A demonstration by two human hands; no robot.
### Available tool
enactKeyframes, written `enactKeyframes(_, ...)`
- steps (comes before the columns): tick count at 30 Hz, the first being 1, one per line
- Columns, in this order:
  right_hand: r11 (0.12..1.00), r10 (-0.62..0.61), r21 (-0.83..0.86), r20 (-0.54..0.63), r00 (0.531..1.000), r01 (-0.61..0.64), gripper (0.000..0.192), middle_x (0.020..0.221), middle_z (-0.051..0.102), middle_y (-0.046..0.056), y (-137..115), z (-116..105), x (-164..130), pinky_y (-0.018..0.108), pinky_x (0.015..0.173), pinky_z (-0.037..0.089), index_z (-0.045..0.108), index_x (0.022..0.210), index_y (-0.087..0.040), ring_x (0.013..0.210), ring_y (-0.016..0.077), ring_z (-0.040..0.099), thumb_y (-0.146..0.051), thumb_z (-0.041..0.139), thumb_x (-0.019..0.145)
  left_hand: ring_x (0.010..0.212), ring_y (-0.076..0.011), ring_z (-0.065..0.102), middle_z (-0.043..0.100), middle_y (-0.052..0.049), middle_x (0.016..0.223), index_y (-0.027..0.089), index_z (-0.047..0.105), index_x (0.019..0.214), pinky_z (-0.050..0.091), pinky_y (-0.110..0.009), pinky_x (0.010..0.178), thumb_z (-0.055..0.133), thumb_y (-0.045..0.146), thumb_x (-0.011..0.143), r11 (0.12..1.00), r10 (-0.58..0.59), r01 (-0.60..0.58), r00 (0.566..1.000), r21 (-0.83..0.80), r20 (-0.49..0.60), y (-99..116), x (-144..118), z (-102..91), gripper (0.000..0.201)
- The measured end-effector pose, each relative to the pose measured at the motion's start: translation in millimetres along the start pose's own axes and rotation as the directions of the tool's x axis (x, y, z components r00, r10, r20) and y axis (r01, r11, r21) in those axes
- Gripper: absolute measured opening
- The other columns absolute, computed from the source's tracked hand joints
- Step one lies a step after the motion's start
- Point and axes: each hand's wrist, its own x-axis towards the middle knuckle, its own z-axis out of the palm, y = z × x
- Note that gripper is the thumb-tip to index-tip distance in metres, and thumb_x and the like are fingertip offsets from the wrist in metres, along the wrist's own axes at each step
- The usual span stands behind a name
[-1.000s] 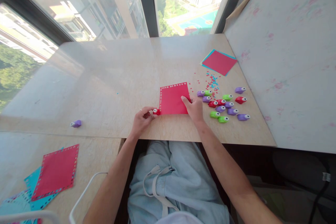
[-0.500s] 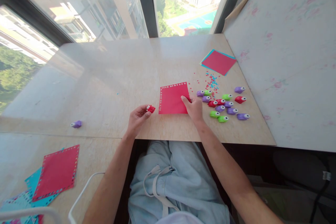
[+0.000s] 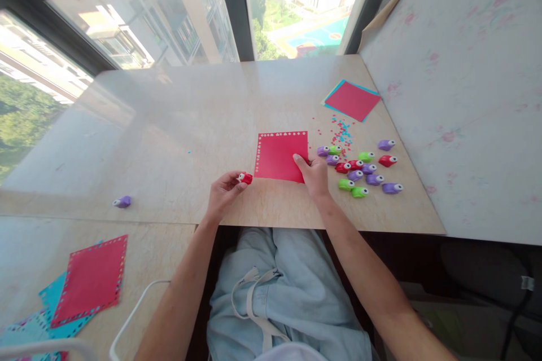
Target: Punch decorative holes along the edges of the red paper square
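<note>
A square sheet of red paper [image 3: 279,155] is held at its right side by my right hand [image 3: 313,175], thumb on top and the fingers mostly hidden beneath. Small punched shapes run along its top and left edges. Between the thumb and fingers of my left hand [image 3: 224,192] is a small red craft punch [image 3: 245,178] with a white part. The punch is close to the sheet's lower left corner; I cannot tell whether they touch. To the right of my right hand lie several purple, green and red craft punches [image 3: 355,175].
Red and blue confetti [image 3: 342,134] is scattered behind the punches. A stack of coloured paper [image 3: 352,100] lies at the back right. At left are a purple punch [image 3: 122,202], punched sheets [image 3: 91,279] and a white cable [image 3: 135,310]. A flowered wall [image 3: 466,96] bounds the right.
The red paper has turned slightly clockwise, its top right corner shifting right. The red punch has rolled a little in my left hand and moved slightly right. My right hand has barely moved.
</note>
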Motion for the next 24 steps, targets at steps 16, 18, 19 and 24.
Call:
enactKeyframes(16,0.982,-0.055,-0.18,0.013,0.998,0.057,0.033,0.059,0.054,-0.002,-4.8,0.9,-2.7,0.028,0.057,0.035,0.055,0.064,-0.02,0.056,0.0141,0.047,-0.044,0.059,0.086,0.072,-0.0151,0.064,0.073,-0.005,0.085,0.017,0.072,0.098,0.05,-0.026,0.068,0.08,0.038,0.074,0.989,0.028,-0.03,0.999,0.141,0.017,0.9,-0.7,2.2,0.033)
enactKeyframes(18,0.982,-0.06,-0.176,0.013,0.998,0.062,0.033,0.058,0.054,-0.002,-5.2,0.7,-2.9,0.028,0.057,0.036,0.056,0.064,-0.019,0.056,0.0143,0.047,-0.044,0.059,0.086,0.071,-0.015,0.063,0.073,-0.005,0.084,0.017,0.072,0.098,0.05,-0.026,0.067,0.08,0.039,0.074,0.987,0.028,-0.031,0.999,0.156,0.021,-0.1,-0.4,1.8,0.034)
enactKeyframes(19,0.984,-0.061,-0.169,0.011,0.998,0.062,0.033,0.059,0.056,-0.002,-5.2,0.7,-3.0,0.028,0.058,0.037,0.057,0.065,-0.019,0.057,0.0145,0.048,-0.044,0.059,0.086,0.07,-0.0149,0.063,0.073,-0.005,0.083,0.017,0.072,0.099,0.05,-0.026,0.066,0.08,0.039,0.074,0.987,0.028,-0.031,0.999,0.159,0.021,-0.6,-0.3,1.7,0.034)
enactKeyframes(24,0.992,-0.051,-0.117,0.008,0.999,0.051,0.03,0.069,0.065,0.002,-2.7,0.8,-2.7,0.029,0.063,0.042,0.065,0.073,-0.018,0.063,0.0169,0.056,-0.044,0.06,0.086,0.068,-0.014,0.061,0.072,-0.004,0.081,0.017,0.072,0.099,0.048,-0.025,0.064,0.08,0.039,0.074,0.988,0.031,-0.034,0.999,0.154,0.026,-1.3,-0.1,1.5,0.035)
